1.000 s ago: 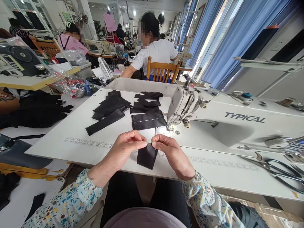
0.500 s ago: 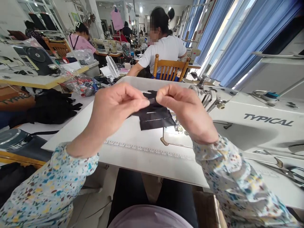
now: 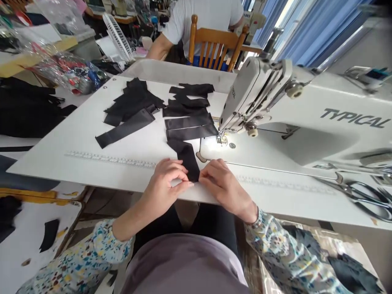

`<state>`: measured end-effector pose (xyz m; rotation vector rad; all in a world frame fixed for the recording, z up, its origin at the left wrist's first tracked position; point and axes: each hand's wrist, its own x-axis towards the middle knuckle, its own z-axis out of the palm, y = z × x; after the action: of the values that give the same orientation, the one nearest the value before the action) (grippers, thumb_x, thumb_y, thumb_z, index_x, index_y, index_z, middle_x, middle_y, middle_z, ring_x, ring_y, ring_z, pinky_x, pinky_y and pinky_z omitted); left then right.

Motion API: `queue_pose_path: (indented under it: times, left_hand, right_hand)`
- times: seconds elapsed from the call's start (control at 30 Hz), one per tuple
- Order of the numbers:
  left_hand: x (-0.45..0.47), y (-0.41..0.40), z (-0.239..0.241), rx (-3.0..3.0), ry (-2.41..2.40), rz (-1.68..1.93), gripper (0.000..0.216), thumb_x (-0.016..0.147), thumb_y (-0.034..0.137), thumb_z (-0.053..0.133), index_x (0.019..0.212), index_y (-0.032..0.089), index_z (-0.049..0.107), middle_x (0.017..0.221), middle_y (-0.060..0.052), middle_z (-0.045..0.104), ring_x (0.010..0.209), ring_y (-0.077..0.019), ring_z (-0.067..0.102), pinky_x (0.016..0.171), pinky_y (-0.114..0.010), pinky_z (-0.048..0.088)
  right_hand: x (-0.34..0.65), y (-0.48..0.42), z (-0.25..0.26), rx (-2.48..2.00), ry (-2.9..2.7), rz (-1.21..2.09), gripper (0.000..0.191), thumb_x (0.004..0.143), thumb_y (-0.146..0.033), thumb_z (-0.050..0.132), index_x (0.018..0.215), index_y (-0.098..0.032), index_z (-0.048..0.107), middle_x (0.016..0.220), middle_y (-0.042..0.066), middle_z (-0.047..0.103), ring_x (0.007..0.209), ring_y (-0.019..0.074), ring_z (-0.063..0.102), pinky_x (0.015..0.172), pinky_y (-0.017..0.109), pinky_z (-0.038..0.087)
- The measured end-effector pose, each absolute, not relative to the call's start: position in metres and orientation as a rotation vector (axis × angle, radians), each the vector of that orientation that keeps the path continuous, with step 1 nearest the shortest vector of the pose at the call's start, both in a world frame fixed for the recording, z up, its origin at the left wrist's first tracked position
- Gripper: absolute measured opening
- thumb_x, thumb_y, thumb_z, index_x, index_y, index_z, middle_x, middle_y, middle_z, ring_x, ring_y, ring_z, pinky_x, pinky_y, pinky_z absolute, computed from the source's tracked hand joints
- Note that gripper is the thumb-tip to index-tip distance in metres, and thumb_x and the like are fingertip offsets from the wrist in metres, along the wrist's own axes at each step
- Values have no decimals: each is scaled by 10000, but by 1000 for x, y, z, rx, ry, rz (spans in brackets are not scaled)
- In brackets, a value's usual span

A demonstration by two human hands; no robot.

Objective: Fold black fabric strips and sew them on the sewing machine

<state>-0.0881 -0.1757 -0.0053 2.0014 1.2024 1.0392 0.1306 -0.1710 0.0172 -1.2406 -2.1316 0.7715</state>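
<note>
A black fabric strip (image 3: 187, 157) hangs toward the front edge of the white sewing table. Its near end is pinched at both corners, by my left hand (image 3: 170, 179) on one side and my right hand (image 3: 217, 181) on the other. Thumb and forefinger are closed on each side. Just beyond lie black fabric pieces (image 3: 190, 128) in a column, reaching to the presser foot of the sewing machine (image 3: 257, 98). Left of them sits a heap of black pieces (image 3: 131, 100), with one long strip (image 3: 125, 128) in front.
A printed ruler (image 3: 113, 159) runs along the table's front. Scissors (image 3: 364, 194) lie at the right. Behind the table stand a wooden chair (image 3: 214, 43), a seated person (image 3: 196, 20) and a white fan (image 3: 118, 36). More dark scraps (image 3: 352, 273) lie low at the right.
Both hands have come down and nearer, from raised in front of the machine to the table's front edge. The view has tilted downward, showing the fabric heap and scissors more fully.
</note>
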Motion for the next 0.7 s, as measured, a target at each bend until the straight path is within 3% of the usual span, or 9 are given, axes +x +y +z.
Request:
queue_pose_path:
  times: [0.23,0.7]
  left_hand:
    - [-87,-180,-5,2092,1260,927,176,983,237,594,831,222,680,1100,-53,708,1324,-290,528,1195,-593,341]
    - [-78,-181,-7,2180,1376,971,219,947,165,590,731,195,583,1127,-76,651,1323,-289,512,1130,-523,430]
  right_hand:
    - [131,-172,16,-1276,-2200,687,193,994,-112,519,850,-212,598,891,43,577,923,222,482,866,381,447]
    - [127,-169,10,-1348,-2281,436,179,908,-94,597,774,-206,560,842,61,576,853,241,494,796,400,464]
